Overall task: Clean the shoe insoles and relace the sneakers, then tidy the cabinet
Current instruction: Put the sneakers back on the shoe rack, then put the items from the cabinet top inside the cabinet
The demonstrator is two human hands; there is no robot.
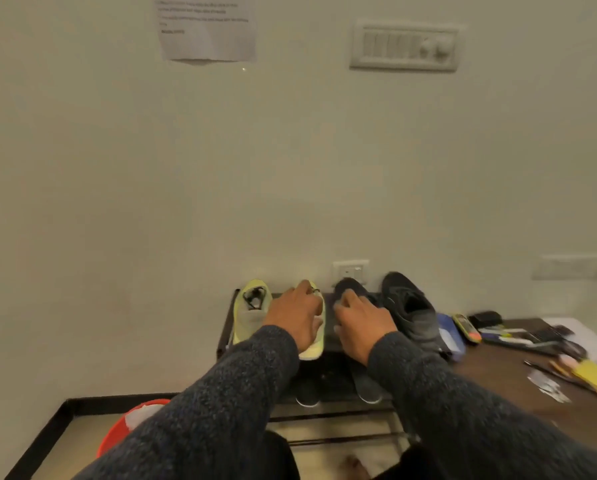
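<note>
Two yellow-green sneakers stand toes to the wall on the top shelf of a dark shoe rack [225, 336]. The left yellow sneaker [250, 311] stands free, with a dark lace bunched in its opening. My left hand [295, 317] lies over the right yellow sneaker [316, 348], fingers curled round its upper. Two black sneakers stand to the right. My right hand [359, 323] grips the left black sneaker [350, 287], covering most of it. The right black sneaker [409, 311] stands untouched.
Lower rack shelves hold dark shoes [307, 396] and a grey insole [368, 388]. A brown table [491, 372] on the right carries a phone, pens, yellow cloths and small items. A red bucket [127, 427] stands on the floor at left. The wall is close behind.
</note>
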